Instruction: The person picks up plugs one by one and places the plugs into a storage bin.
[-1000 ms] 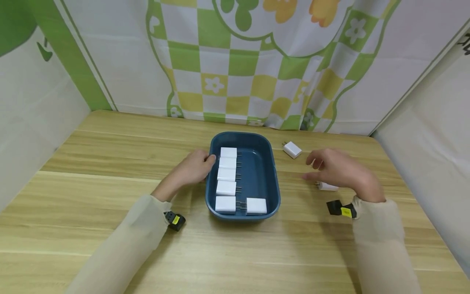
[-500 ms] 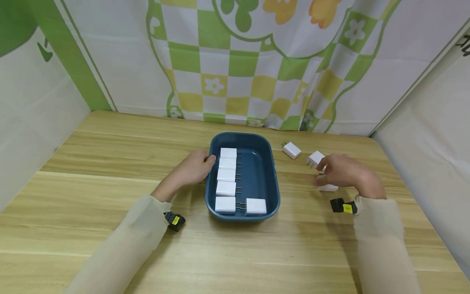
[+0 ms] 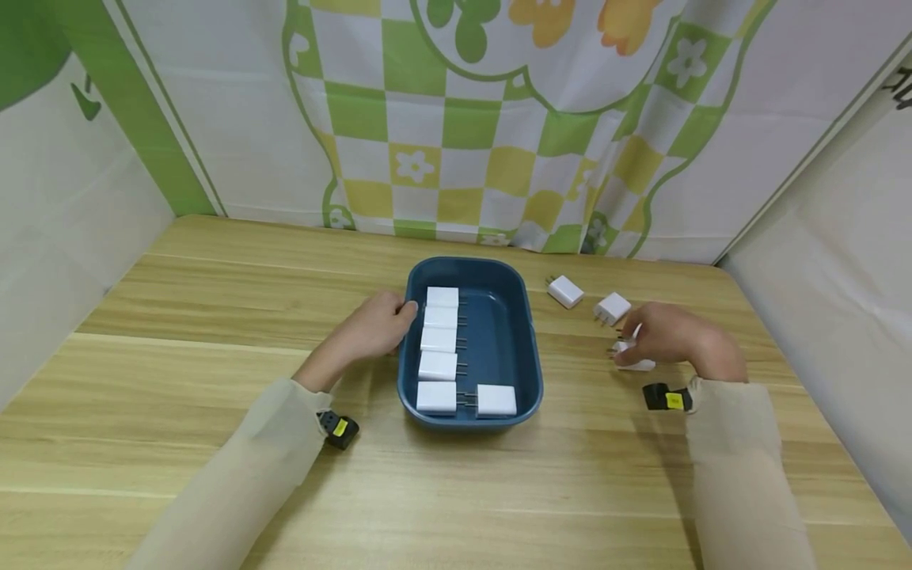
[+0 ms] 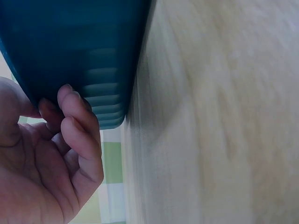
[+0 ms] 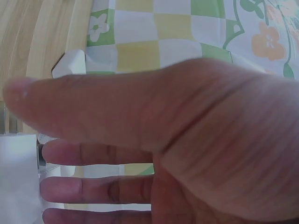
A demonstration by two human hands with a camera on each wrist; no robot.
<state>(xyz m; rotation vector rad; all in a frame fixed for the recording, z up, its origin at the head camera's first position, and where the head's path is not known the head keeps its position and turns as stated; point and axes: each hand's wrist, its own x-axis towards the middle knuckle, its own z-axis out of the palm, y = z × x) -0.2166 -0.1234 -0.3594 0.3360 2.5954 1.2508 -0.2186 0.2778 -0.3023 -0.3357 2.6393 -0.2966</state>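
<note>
My left hand (image 3: 381, 323) grips the left rim of a deep blue plastic bin (image 3: 530, 348), thumb over the edge and fingers bent against the outer wall in the left wrist view. Inside, several white plug-in chargers (image 3: 438, 365) form a column along the left side, prongs facing right. One more charger (image 3: 496, 400) lies at the near right, prongs facing left. Right of the bin, my right hand (image 3: 673, 336) reaches down over a white charger (image 3: 641, 365), thumb tip overlapping it. In the right wrist view its fingers (image 5: 96, 189) are straight, beside a white charger (image 5: 17, 179).
Two loose chargers, a farther one (image 3: 566, 292) and a nearer one (image 3: 612, 309), lie on the wooden table (image 3: 470, 499) between the bin and my right hand. A checkered curtain (image 3: 466, 158) hangs behind the table's far edge. White walls of cloth stand at both sides.
My right hand has moved right and slightly lower, uncovering a loose charger, and its thumb has come over the nearer one. The left hand and the bin stay in place.
</note>
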